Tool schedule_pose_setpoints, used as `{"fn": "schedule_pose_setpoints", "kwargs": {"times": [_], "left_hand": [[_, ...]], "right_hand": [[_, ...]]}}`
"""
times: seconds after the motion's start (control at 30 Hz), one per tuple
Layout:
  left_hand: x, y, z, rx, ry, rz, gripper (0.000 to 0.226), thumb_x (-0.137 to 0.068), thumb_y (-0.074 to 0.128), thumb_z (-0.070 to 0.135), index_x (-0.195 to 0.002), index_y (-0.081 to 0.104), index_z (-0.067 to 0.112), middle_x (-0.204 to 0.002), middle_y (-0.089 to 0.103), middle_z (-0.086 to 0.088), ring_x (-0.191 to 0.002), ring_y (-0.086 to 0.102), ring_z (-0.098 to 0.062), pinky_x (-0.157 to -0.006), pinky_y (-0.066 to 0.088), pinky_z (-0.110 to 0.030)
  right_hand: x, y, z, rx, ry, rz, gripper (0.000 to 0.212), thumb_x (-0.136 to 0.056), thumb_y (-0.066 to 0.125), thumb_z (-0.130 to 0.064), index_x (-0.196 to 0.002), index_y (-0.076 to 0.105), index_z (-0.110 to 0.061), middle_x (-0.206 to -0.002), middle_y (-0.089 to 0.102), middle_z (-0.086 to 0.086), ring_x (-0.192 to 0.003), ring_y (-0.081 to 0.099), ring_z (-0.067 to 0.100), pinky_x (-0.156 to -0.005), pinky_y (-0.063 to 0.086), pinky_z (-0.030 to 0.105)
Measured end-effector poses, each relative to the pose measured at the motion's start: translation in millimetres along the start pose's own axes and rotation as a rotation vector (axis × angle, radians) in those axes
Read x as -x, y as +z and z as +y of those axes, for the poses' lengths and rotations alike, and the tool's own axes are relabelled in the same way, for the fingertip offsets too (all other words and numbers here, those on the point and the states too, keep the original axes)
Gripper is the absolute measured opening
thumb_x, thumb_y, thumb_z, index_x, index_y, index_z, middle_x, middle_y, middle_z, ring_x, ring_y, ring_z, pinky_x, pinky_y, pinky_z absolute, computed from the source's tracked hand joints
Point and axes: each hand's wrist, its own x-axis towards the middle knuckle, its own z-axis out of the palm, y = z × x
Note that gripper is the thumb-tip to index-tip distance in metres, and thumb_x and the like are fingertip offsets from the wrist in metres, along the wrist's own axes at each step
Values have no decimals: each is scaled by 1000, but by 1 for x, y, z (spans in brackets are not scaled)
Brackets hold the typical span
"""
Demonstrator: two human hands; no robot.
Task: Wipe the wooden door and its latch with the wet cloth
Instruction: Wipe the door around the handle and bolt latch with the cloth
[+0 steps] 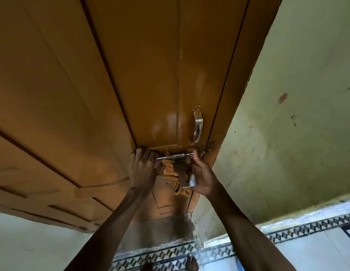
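A tall brown wooden door [142, 79] fills the view, seen from close below. Its metal latch [178, 155], a sliding bolt with a hanging hasp plate [186, 181], sits near the door's right edge. My left hand [141, 171] presses an orange cloth [170, 173] against the door just left of and under the bolt. My right hand [202, 177] grips the hasp plate, thumb up by the bolt's right end. Part of the cloth hangs down between both hands.
A metal pull handle [198, 124] is fixed just above the latch. A pale green wall [287, 133] stands to the right of the door frame. Patterned floor tiles [287, 231] and my bare feet [191, 262] show below.
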Motion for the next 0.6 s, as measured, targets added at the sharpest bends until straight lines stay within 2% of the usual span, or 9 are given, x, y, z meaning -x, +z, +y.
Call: {"fn": "schedule_pose_setpoints", "kwargs": {"times": [0.03, 0.13, 0.17, 0.23, 0.33, 0.43, 0.5, 0.57, 0.6], "left_hand": [[-1, -2, 0, 11, -6, -18, 12, -83, 70, 19, -91, 75, 11, -89, 72, -7, -93, 54, -31, -77, 37, -41], [-3, -3, 0, 2, -16, -24, 9, -82, 70, 19, -86, 72, 13, -86, 71, -6, -91, 50, -29, -76, 33, -39], [-3, -4, 0, 0, -20, -28, 13, -83, 63, 21, -86, 72, 13, -86, 70, -5, -91, 50, -29, -75, 33, -40], [-3, -4, -1, 3, -20, -48, 25, -84, 49, 22, -86, 72, 13, -86, 71, -5, -92, 50, -29, -75, 33, -40], [-3, -6, -2, 25, -34, -74, 28, -84, 46, 20, -87, 73, 13, -87, 71, -4, -93, 49, -29, -75, 34, -40], [-3, -9, 0, 55, -49, -89, 31, -85, 44, 21, -87, 73, 13, -87, 71, -4, -93, 49, -29, -75, 34, -39], [-4, -9, 0, 56, -50, -85, 27, -82, 48, 17, -88, 74, 12, -88, 71, -5, -94, 48, -28, -75, 33, -40], [-4, -11, -1, 49, -42, -96, 18, -74, 67, 6, -90, 74, 10, -90, 71, -6, -95, 49, -29, -75, 33, -39], [-3, -11, -1, 50, -49, -110, 24, -69, 75, 2, -91, 74, 10, -91, 71, -6, -95, 49, -29, -76, 33, -39]], "right_hand": [[-2, 8, 0, 51, 11, -23, 60, -98, 36, -57, -135, 58, -16, -138, 57, 18, -121, 58, 38, -102, 44, 53], [-2, 14, 4, 149, 10, 36, 67, -89, 53, -60, -143, 46, -20, -141, 54, 18, -130, 51, 40, -110, 38, 53], [0, 9, 8, 131, 3, 54, 67, -90, 52, -58, -144, 44, -19, -141, 54, 18, -131, 50, 40, -110, 39, 52], [14, 0, 15, 87, -24, 80, 65, -97, 36, -59, -143, 47, -14, -140, 55, 20, -128, 52, 41, -105, 44, 51], [47, -13, 20, 17, -1, 85, 77, -97, 23, -63, -132, 59, -6, -126, 64, 23, -110, 66, 39, -86, 56, 44], [57, -19, 17, -31, 21, 78, 79, -95, 25, -64, -112, 70, -3, -103, 74, 22, -91, 73, 34, -75, 56, 37], [49, -17, 7, -19, 23, 133, 71, -97, 24, -60, -114, 67, -5, -94, 76, 18, -81, 75, 30, -75, 53, 36], [35, -13, -5, -9, 14, 204, 66, -99, 25, -57, -127, 60, -8, -107, 73, 18, -94, 73, 31, -82, 54, 39], [28, -10, -10, -6, 17, 201, 65, -98, 27, -56, -131, 57, -9, -119, 69, 19, -105, 69, 33, -88, 54, 42]]}}
